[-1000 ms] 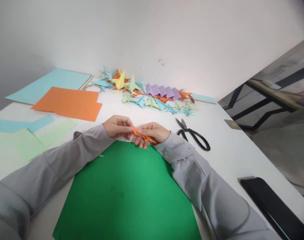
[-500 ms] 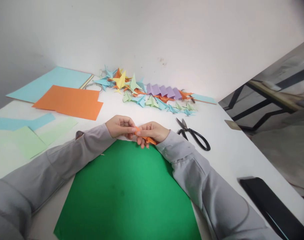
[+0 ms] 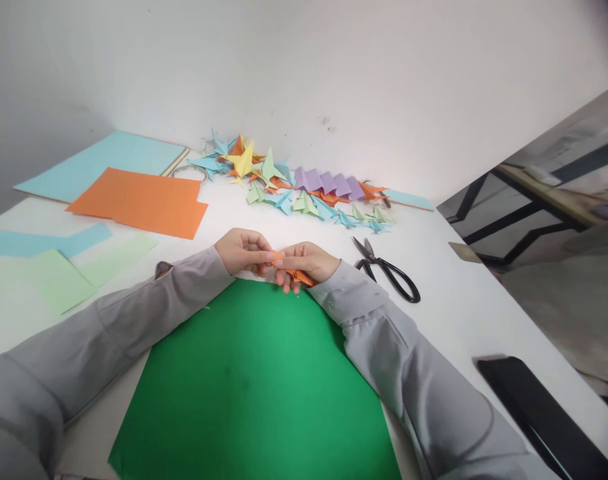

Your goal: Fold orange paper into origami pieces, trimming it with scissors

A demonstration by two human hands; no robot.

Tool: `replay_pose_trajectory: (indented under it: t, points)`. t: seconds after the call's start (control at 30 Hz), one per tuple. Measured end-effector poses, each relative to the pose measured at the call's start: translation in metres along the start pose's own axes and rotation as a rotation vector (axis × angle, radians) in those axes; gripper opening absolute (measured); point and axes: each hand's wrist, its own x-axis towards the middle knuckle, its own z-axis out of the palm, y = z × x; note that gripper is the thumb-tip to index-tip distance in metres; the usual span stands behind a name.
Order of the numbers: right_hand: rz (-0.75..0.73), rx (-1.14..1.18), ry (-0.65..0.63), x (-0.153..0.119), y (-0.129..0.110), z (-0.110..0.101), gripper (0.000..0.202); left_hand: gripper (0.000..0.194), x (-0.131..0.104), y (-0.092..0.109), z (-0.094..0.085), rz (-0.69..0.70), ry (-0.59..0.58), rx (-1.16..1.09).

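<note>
A small folded piece of orange paper [image 3: 301, 277] is pinched between both hands, just above the far edge of a green sheet [image 3: 254, 380]. My left hand [image 3: 245, 252] grips its left end between thumb and fingertips. Thumb and fingers of my right hand [image 3: 308, 261] close on the same piece, part of which shows below the palm. Much of the paper is hidden by the fingers, so its exact shape is unclear. Black-handled scissors [image 3: 389, 270] lie with their blades apart to the right of my right hand.
Folded paper figures, a yellow one [image 3: 243, 162] among them, line the wall with purple pleated paper [image 3: 328, 183]. At left lie orange sheets [image 3: 139, 203], a light blue stack [image 3: 109, 160] and pale green pieces [image 3: 64, 280]. A black phone-like object [image 3: 544, 413] rests at right.
Both hands stay pinched on the orange paper in nearly the same place. Only slight finger movement and a small shift of the camera show.
</note>
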Motion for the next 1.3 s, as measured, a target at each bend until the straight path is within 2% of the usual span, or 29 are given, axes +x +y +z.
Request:
replay_pose_trajectory:
  t: [0.4, 0.97, 1.3]
  points:
    - [-0.024, -0.004, 0.019, -0.0005, 0.0004, 0.0016, 0.032, 0.039, 0.0012, -0.0008, 0.0012, 0.014, 0.015, 0.035]
    - [-0.036, -0.028, 0.055, -0.0010, 0.0004, 0.0056, 0.033, 0.025, -0.0007, 0.0025, 0.0027, 0.016, 0.008, 0.106]
    - [-0.029, 0.035, 0.025, -0.0033, -0.0008, 0.0045, 0.033, 0.031, 0.0020, 0.0009, -0.0039, -0.010, -0.049, -0.122]
